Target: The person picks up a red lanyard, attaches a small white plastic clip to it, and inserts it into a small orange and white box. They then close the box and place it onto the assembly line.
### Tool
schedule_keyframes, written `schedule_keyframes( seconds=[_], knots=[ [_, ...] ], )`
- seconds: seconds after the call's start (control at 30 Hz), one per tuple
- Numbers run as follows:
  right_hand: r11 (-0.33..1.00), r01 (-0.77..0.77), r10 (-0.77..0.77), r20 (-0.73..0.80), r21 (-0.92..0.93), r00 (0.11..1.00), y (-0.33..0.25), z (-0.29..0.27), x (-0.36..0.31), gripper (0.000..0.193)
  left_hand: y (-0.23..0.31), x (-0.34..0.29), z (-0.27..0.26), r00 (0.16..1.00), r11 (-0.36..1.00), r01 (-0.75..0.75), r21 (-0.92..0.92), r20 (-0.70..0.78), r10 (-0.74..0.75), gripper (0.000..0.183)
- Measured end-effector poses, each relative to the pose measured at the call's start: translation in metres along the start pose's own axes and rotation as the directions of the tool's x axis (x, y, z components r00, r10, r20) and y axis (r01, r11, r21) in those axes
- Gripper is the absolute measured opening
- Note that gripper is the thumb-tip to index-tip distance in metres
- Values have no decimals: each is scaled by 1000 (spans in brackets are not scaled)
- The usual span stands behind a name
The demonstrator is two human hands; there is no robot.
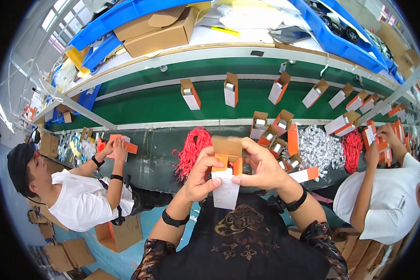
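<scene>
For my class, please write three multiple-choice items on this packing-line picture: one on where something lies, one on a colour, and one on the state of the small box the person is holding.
1. Where does the bundle of red cords lie?
A. on the dark bench, left of the held box
B. on the green belt
C. in a blue bin

2. What colour is the belt carrying the row of open boxes?
A. grey
B. green
C. yellow

3. In what state is the small box held by the left hand and right hand?
A. crushed flat
B. sealed shut
C. top flaps open

Answers: 1 A, the cords rest on the bench beside the left hand. 2 B, the belt surface is plainly green. 3 C, its brown and orange flaps stand up between the fingers.
</scene>
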State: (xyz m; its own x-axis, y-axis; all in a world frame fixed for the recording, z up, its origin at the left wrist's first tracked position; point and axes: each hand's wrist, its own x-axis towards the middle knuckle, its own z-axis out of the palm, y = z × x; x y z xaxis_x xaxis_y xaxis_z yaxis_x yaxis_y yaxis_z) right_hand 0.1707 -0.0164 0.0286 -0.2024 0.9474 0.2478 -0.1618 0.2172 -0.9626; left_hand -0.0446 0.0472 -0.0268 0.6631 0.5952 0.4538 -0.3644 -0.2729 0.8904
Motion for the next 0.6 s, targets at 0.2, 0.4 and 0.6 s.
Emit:
schedule_keyframes(
  seconds=[0.2,0.4,0.6],
  knots=[
    [927,116,-106,48,-357,993,-9,8,-7,46,6,-7,7,983,973,-23,-228,-182,-20,62],
    [858,10,-37,-43,-513,998,-20,21,-12,37,17,-12,0,989,987,140,77,-64,-136,56],
    [912,-99,63,-102,-398,993,-3,23,-27,32,15,-22,3,956,954,285,98,-99,-275,51]
  ],
)
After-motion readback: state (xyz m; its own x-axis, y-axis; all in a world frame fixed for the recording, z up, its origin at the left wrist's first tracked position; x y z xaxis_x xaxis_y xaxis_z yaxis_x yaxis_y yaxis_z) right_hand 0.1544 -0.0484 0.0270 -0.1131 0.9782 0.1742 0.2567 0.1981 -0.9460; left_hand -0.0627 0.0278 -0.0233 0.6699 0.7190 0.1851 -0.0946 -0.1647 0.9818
